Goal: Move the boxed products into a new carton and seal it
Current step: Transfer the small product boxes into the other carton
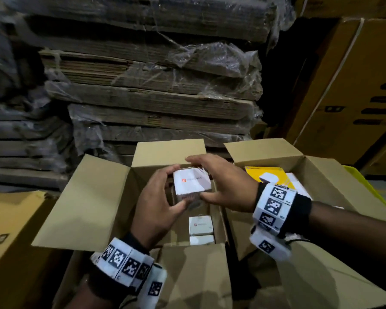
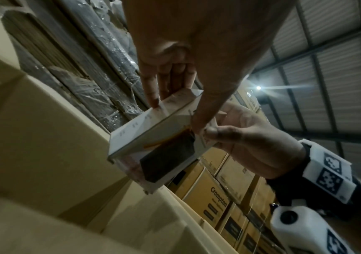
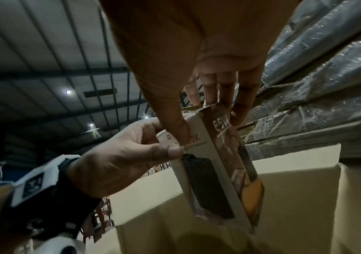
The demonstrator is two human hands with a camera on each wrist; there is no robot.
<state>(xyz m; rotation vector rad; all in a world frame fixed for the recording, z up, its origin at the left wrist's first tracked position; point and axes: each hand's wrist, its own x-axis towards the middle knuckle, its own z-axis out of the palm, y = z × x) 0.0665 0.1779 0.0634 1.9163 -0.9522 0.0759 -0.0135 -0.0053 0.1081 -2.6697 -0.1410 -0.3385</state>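
- The white product box [image 1: 191,182], held over the open carton [image 1: 91,197], looks light, stiff and smooth; opposite side faces are the best hold.
- The left hand [image 1: 158,205] at 9 o'clock and the right hand [image 1: 226,186] at 3 o'clock both curl around it.
- Two more white boxes [image 1: 201,225] lie inside at 6 o'clock.
- A second carton [image 1: 265,150] at 3 o'clock holds yellow packs [image 1: 265,172]; their count is unclear.
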